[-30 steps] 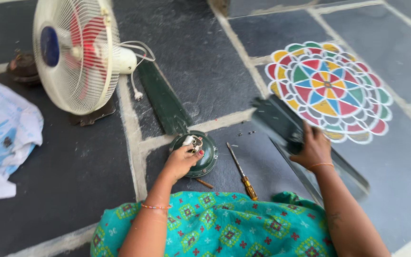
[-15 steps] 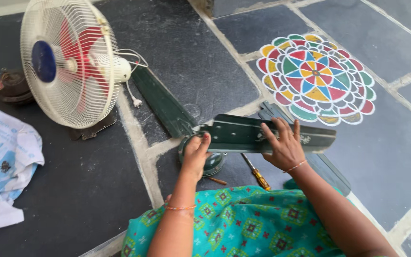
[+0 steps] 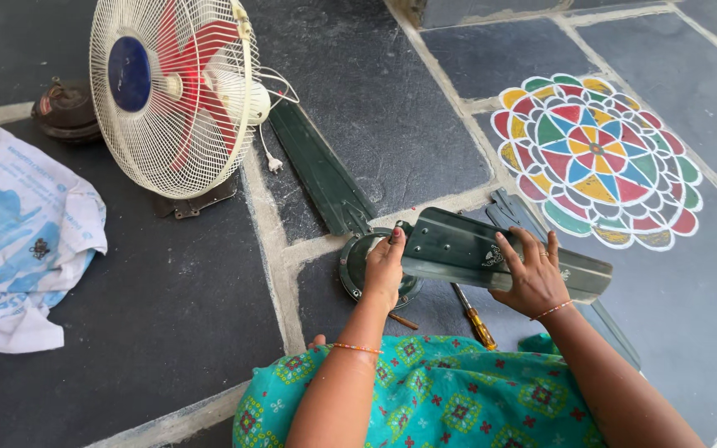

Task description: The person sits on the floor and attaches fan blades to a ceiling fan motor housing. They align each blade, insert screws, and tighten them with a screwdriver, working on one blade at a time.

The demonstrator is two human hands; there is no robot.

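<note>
Blade (image 3: pixel 466 249) lower, both hands gripping.

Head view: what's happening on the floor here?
A person sitting on the dark stone floor holds a long dark green metal fan blade in both hands: the left hand at its inner end over the round green motor housing, the right hand on its middle. A yellow-handled screwdriver lies underneath.

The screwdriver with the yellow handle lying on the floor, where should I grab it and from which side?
Probably by the yellow handle of the screwdriver, coming down from above on the near side. The handle end points toward the person and lies clear on the stone floor, while its far end runs under the green fan blade held by the left hand and right hand.
</note>
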